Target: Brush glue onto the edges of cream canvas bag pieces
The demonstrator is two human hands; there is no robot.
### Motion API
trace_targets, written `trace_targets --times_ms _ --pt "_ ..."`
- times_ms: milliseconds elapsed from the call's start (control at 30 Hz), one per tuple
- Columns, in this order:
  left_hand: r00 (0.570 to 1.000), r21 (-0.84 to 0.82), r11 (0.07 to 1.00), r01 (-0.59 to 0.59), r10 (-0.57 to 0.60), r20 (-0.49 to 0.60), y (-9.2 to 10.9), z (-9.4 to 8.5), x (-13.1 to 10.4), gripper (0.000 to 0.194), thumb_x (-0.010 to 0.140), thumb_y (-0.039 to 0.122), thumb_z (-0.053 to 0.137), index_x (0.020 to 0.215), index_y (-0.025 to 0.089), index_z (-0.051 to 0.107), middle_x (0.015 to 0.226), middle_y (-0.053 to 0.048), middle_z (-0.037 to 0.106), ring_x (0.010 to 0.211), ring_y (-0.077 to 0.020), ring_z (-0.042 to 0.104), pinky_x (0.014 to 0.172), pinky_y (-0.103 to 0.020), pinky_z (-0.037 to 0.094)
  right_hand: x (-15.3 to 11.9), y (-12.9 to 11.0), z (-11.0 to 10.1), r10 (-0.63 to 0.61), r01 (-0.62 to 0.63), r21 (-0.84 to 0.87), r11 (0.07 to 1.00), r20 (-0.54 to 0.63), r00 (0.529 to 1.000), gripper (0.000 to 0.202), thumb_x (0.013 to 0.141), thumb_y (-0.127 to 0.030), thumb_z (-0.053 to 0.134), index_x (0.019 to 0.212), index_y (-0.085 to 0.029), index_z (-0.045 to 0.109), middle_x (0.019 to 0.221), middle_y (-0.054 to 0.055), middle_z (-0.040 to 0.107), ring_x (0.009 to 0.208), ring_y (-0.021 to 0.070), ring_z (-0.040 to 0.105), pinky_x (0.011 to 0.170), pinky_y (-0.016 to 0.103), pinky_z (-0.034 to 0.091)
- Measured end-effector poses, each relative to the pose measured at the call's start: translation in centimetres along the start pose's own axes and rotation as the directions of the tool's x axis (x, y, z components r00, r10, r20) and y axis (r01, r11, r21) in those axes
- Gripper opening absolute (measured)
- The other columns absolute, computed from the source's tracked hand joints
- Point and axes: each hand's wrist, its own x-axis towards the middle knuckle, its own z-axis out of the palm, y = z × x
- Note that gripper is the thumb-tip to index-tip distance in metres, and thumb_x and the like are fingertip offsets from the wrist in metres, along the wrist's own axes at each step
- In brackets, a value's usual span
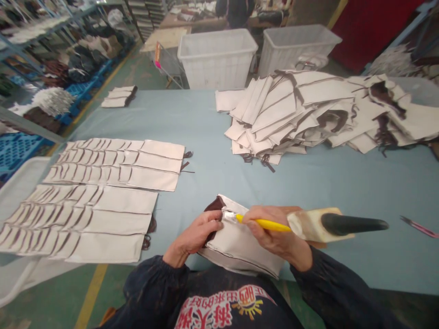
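Note:
A cream fabric piece (pixel 240 240) with dark brown edging lies tilted at the table's front edge. My left hand (pixel 197 233) grips its upper left corner, fingers closed on the edge. In my right hand (pixel 270 228) is a yellow brush (pixel 277 225), its pale tip touching the piece near my left fingertips. Just right of my right hand, a black-handled tool (pixel 353 224) lies over a cream and brown item; how it is supported is hidden.
Overlapping cream pieces lie in rows (pixel 116 160) on the left of the blue-grey table (pixel 199 123). A large heap (pixel 284 109) covers the back right. Pink-handled snips (pixel 420 226) lie at the right. White bins (pixel 216 59) and a person (pixel 236 11) are beyond.

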Motion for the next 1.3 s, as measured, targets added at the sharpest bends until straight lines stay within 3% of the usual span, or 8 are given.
trace_targets --times_ms 133,267,367,433,600,867,1133,1300 --pt "0.999 0.010 1.000 -0.029 0.029 -0.025 0.3 0.3 0.2 0.021 0.073 0.026 0.068 0.092 0.016 0.072 0.073 0.002 0.069 0.070 -0.0143 0.061 0.066 -0.023 0.046 0.1 1.0 1.5 -0.035 0.033 -0.035 0.999 -0.061 0.998 0.029 0.111 -0.026 0.046 0.088 -0.022 0.063 0.074 0.001 0.073 0.060 0.0132 0.067 0.060 0.025 0.051" --pt "0.995 0.024 0.999 -0.025 0.027 -0.092 0.5 0.2 0.0 0.015 0.070 0.026 0.067 0.081 0.016 0.068 0.070 0.002 0.066 0.064 -0.0119 0.055 0.059 -0.022 0.041 -0.4 0.5 -0.2 0.019 -0.041 -0.149 0.988 -0.144 0.989 0.028 0.111 -0.027 0.046 0.089 -0.023 0.063 0.072 -0.001 0.073 0.061 0.0134 0.068 0.060 0.025 0.051" --pt "0.997 0.038 0.999 -0.025 0.027 -0.071 0.2 0.2 0.0 0.014 0.069 0.027 0.066 0.079 0.017 0.064 0.069 0.003 0.064 0.064 -0.0113 0.054 0.059 -0.022 0.040 -0.8 -0.1 -0.7 0.034 -0.041 -0.108 0.993 -0.059 0.998 0.028 0.111 -0.027 0.047 0.088 -0.023 0.063 0.073 0.000 0.073 0.062 0.0134 0.068 0.061 0.025 0.052" --pt "0.998 0.048 0.999 -0.015 0.018 -0.063 0.0 0.3 0.1 0.015 0.069 0.027 0.065 0.080 0.018 0.063 0.070 0.004 0.064 0.064 -0.0110 0.053 0.059 -0.022 0.040 -0.7 0.1 0.2 0.007 -0.008 -0.047 0.999 -0.013 1.000 0.030 0.111 -0.027 0.047 0.088 -0.023 0.065 0.074 0.001 0.074 0.062 0.0132 0.068 0.060 0.025 0.052" --pt "0.996 0.069 0.998 -0.008 0.014 -0.093 -0.3 0.4 0.6 0.017 0.068 0.028 0.065 0.081 0.018 0.062 0.070 0.005 0.061 0.061 -0.0102 0.050 0.056 -0.022 0.038 -0.5 1.8 3.2 0.044 -0.046 -0.031 0.998 -0.070 0.997 0.033 0.113 -0.033 0.044 0.091 -0.022 0.066 0.076 0.004 0.075 0.065 0.0156 0.071 0.062 0.027 0.053" --pt "0.994 0.047 0.999 -0.019 0.024 -0.111 -0.6 0.3 1.0 0.015 0.069 0.027 0.065 0.082 0.020 0.062 0.071 0.004 0.063 0.066 -0.0126 0.054 0.062 -0.023 0.041 -2.1 2.0 4.1 0.176 -0.174 0.031 0.984 -0.098 0.980 0.031 0.112 -0.033 0.046 0.093 -0.022 0.068 0.079 0.004 0.075 0.068 0.0166 0.072 0.066 0.026 0.056" --pt "0.990 0.036 0.999 -0.029 0.034 -0.139 -1.0 0.1 1.7 0.020 0.068 0.026 0.065 0.087 0.019 0.065 0.067 0.005 0.060 0.070 -0.0151 0.058 0.065 -0.023 0.045 -2.9 2.1 5.4 0.391 -0.382 0.082 0.921 -0.188 0.901 0.028 0.110 -0.036 0.049 0.094 -0.021 0.068 0.068 -0.001 0.068 0.057 0.0149 0.066 0.057 0.025 0.053" --pt "0.980 -0.018 0.999 -0.035 0.031 -0.197 -1.3 -0.2 2.1 0.015 0.068 0.025 0.065 0.081 0.018 0.063 0.067 0.004 0.061 0.065 -0.0125 0.055 0.061 -0.021 0.042 -4.8 1.4 3.9 0.447 -0.447 0.078 0.891 -0.328 0.832 0.027 0.112 -0.034 0.041 0.101 -0.022 0.062 0.071 -0.002 0.065 0.061 0.0145 0.065 0.060 0.025 0.054"
